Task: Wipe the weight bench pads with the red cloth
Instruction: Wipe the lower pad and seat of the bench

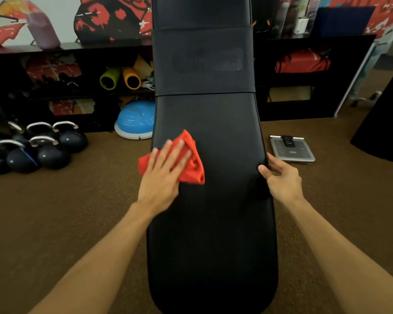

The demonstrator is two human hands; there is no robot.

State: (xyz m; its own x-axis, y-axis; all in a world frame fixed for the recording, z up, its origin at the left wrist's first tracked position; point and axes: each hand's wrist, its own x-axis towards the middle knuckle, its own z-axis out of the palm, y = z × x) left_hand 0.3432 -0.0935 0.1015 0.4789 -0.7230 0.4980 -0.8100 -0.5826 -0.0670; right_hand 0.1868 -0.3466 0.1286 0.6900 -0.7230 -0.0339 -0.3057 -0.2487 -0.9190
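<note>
Wiping step in hand: your left hand (166, 171), fingers flat and spread, presses red cloth (192, 164) at bench pad (213, 223) left edge. Right hand (281, 177) grips pad's right edge. Next, likely sweep cloth across pad.

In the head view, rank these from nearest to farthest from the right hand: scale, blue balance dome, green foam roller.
1. Scale, floor, just beyond the right hand.
2. Blue balance dome, left of bench.
3. Green foam roller, shelf behind dome.

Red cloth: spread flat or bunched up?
Bunched up. The red cloth shows folds and ridges under the flat left hand on the bench pad.
</note>
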